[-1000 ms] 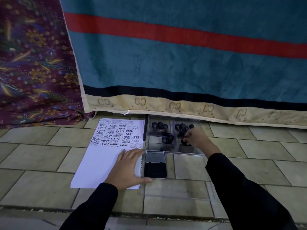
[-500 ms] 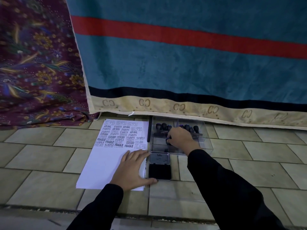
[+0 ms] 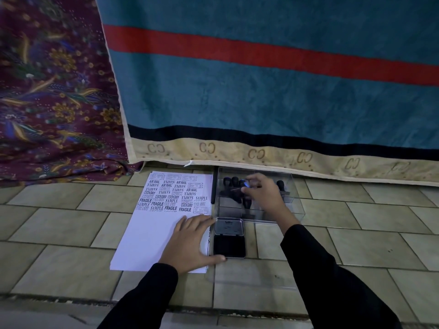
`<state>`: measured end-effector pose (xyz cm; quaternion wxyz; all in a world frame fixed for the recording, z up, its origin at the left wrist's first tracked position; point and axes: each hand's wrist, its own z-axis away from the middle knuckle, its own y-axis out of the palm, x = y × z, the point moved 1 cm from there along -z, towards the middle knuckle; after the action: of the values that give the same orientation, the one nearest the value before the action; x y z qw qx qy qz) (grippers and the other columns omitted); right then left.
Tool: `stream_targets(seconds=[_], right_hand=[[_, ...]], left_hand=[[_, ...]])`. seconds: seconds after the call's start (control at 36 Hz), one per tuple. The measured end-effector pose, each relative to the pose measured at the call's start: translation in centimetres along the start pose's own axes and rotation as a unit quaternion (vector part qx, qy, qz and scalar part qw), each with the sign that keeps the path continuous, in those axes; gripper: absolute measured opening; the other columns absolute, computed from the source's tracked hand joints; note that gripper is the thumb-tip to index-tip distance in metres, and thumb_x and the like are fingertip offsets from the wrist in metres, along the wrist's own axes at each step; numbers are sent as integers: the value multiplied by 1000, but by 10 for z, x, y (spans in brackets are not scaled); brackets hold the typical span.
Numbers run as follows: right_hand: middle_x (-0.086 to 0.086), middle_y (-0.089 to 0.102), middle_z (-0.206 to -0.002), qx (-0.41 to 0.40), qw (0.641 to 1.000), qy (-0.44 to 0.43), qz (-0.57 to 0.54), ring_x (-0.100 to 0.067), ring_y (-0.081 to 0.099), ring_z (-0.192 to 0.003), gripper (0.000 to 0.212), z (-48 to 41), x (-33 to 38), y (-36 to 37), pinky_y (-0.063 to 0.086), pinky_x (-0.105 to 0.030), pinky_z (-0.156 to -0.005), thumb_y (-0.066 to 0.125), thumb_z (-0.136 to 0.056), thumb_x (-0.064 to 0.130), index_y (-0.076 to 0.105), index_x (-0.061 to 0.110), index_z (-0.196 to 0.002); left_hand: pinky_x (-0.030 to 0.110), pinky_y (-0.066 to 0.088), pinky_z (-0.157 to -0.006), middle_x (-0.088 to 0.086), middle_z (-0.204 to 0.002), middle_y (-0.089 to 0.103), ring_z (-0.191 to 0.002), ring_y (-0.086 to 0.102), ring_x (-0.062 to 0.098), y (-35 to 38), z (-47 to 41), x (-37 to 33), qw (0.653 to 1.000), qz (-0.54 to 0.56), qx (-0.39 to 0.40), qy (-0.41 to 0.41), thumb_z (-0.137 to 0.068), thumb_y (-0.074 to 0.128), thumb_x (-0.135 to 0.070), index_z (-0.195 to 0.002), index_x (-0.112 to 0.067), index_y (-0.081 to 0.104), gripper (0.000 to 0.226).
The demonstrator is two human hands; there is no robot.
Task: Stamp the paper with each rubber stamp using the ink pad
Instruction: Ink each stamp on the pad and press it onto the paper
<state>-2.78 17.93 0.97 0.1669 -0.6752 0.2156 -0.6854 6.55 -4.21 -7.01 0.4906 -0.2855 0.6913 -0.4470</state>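
Note:
A white paper lies on the tiled floor, its top part covered with stamped words such as FRAGILE and SAMPLE. My left hand presses flat on its lower right corner. Right beside it the ink pad sits open, its metal lid folded back. Behind the pad a clear plastic box holds several black-handled rubber stamps. My right hand is inside the box, fingertips pinched on one stamp's handle; the hand hides other stamps.
A teal towel with a red stripe hangs just behind the box, and a purple floral cloth hangs to the left. A thin black stick lies between paper and box. A clear flat lid rests below the ink pad.
My right hand has shifted from the right side of the box to its middle and pinched a stamp handle. My left hand has stayed flat on the paper.

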Motion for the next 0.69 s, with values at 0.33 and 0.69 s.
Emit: stream_targets(seconds=[0.33, 0.69], right_hand=[[-1, 64, -95, 54, 991, -112, 38, -16, 68, -84, 25, 88, -1, 11, 53, -11, -78, 72, -79, 8, 68, 12, -103], [-5, 62, -95, 75, 957, -230, 157, -19, 62, -85, 18, 108, -3, 23, 54, -38, -80, 66, -82, 13, 65, 10, -100]], left_hand=[[36, -1, -119, -18, -149, 28, -140, 18, 0, 2, -2, 1, 1000, 0, -5, 4, -56, 40, -94, -145, -36, 27, 107], [37, 0, -119, -18, -148, 29, -139, 19, 0, 2, 1, 1, 1000, -1, -11, 9, -60, 50, -88, -144, -36, 28, 101]])
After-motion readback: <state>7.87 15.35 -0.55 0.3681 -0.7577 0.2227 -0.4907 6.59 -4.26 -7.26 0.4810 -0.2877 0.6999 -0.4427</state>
